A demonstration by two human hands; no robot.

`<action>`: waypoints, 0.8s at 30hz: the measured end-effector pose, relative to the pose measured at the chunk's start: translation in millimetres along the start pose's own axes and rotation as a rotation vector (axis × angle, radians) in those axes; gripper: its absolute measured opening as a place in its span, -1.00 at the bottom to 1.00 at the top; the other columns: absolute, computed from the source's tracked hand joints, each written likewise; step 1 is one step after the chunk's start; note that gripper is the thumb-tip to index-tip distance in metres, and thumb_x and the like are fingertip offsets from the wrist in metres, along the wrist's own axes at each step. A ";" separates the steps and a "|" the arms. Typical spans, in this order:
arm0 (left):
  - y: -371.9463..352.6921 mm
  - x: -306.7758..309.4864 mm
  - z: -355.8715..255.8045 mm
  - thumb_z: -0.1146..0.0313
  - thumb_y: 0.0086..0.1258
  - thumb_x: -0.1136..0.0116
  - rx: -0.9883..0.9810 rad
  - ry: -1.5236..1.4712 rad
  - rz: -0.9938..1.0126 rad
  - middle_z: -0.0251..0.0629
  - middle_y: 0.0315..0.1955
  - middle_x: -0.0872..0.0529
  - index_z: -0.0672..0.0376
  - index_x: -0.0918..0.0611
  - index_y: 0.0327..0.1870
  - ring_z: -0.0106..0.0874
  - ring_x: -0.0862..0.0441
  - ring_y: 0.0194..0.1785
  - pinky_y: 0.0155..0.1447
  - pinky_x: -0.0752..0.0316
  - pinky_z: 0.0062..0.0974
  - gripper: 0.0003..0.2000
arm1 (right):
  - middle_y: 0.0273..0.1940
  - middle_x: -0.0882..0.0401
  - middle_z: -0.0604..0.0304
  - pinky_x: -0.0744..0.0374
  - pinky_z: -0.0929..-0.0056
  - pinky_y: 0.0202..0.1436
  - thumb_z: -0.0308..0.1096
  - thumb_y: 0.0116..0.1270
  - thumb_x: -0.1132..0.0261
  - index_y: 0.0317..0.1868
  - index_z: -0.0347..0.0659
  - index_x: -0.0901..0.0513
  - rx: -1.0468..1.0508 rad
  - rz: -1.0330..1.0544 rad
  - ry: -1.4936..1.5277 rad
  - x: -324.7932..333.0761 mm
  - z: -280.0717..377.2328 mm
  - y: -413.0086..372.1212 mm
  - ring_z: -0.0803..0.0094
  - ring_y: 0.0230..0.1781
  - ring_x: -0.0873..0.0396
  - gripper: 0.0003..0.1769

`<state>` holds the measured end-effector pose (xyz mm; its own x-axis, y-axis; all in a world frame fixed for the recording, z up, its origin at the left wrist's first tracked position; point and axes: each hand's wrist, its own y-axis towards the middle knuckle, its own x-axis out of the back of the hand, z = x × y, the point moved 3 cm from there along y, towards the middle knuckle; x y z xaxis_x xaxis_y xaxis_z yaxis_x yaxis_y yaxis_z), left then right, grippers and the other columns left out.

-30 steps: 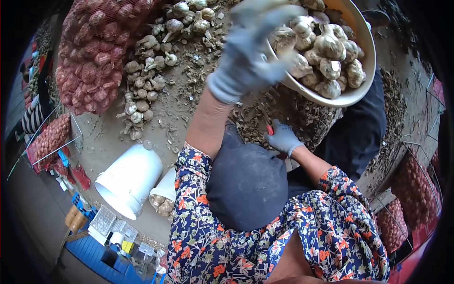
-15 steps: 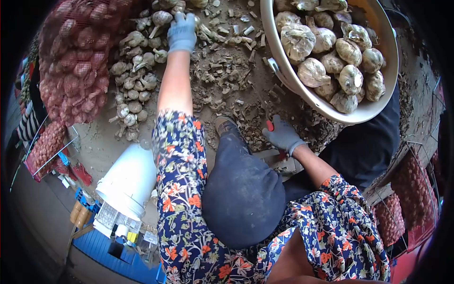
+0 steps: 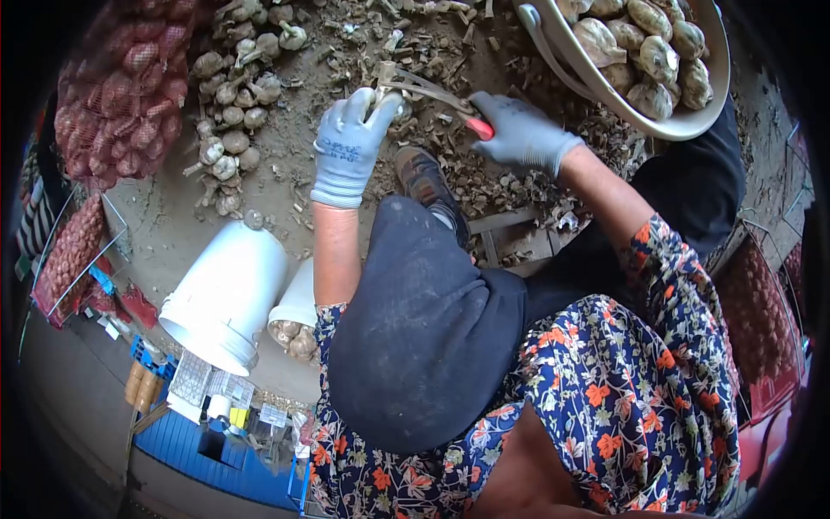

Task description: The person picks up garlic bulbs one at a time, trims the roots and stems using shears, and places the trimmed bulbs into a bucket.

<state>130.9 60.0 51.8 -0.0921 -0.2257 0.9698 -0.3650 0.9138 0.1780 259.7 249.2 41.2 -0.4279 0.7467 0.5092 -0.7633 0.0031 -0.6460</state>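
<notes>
My left hand point(image 3: 350, 143), in a grey glove, is closed around a garlic bulb point(image 3: 383, 102) whose cut-looking stem point(image 3: 386, 73) points up; the fingers hide much of the bulb. My right hand point(image 3: 526, 134), also gloved, grips the red handle point(image 3: 480, 129) of a pair of shears. Their long metal blades point(image 3: 428, 90) reach left to the stem just above my left fingertips. Garlic bulbs with stems point(image 3: 233, 117) lie piled on the ground to the left of my left hand.
A large tub point(image 3: 692, 130) of garlic bulbs stands at the upper right. Red mesh sacks point(image 3: 121, 95) lie at the left. A white bucket point(image 3: 229, 290) and a second one point(image 3: 298, 298) with bulbs are lower left. Dry trimmings point(image 3: 467, 173) cover the ground around my foot.
My left hand has come back from the pile and now holds a bulb. My right hand has risen with the shears to meet it. The view has shifted, showing the second bucket.
</notes>
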 end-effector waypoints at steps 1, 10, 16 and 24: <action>5.9 1.4 -9.9 0.42 0.15 -0.18 -0.020 0.012 -0.011 -0.35 -0.25 -0.48 -0.15 -0.60 -0.02 -0.33 -0.53 -0.29 -0.25 -0.53 -0.35 -0.66 | -0.07 -0.57 -0.22 -0.50 0.11 0.05 -0.15 0.15 -0.32 0.12 -0.25 -0.42 0.056 -0.034 -0.031 6.2 -3.5 -1.9 -0.11 0.01 -0.53 -0.43; -17.8 -17.0 -21.0 0.55 0.03 -0.21 0.153 -0.223 0.127 -0.26 -0.24 -0.53 -0.12 -0.60 0.07 -0.20 -0.57 -0.22 -0.17 -0.53 -0.31 -0.50 | -0.25 -0.58 -0.22 -0.50 0.09 -0.12 -0.10 0.23 -0.25 -0.19 -0.32 -0.49 -0.056 -0.020 0.203 -30.7 2.2 -15.1 -0.16 -0.16 -0.56 -0.60; -79.3 -63.0 -25.3 0.35 0.01 -0.36 0.937 -0.170 0.146 -0.12 -0.10 -0.45 0.08 -0.49 0.06 -0.12 -0.55 -0.12 -0.03 -0.50 -0.20 -0.49 | -0.16 -0.58 -0.21 -0.46 0.16 0.00 0.01 0.24 -0.21 -0.10 -0.35 -0.53 -0.220 0.035 0.324 -70.0 -32.1 -18.6 -0.06 -0.10 -0.55 -0.48; -92.7 -109.0 2.2 0.26 0.03 -0.41 0.995 -0.285 0.408 0.10 0.06 -0.48 0.14 -0.34 0.20 0.05 -0.53 0.06 0.11 -0.48 -0.11 -0.32 | -0.04 -0.56 -0.22 -0.45 0.16 0.08 0.02 0.24 -0.22 -0.06 -0.35 -0.49 -0.291 0.133 0.267 -84.8 -30.9 -19.6 -0.06 0.03 -0.53 -0.46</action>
<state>172.8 -0.9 -70.8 -0.5380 -0.1559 0.8284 -0.8269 0.2882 -0.4828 325.9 206.4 -6.9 -0.3443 0.8993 0.2698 -0.5246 0.0540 -0.8496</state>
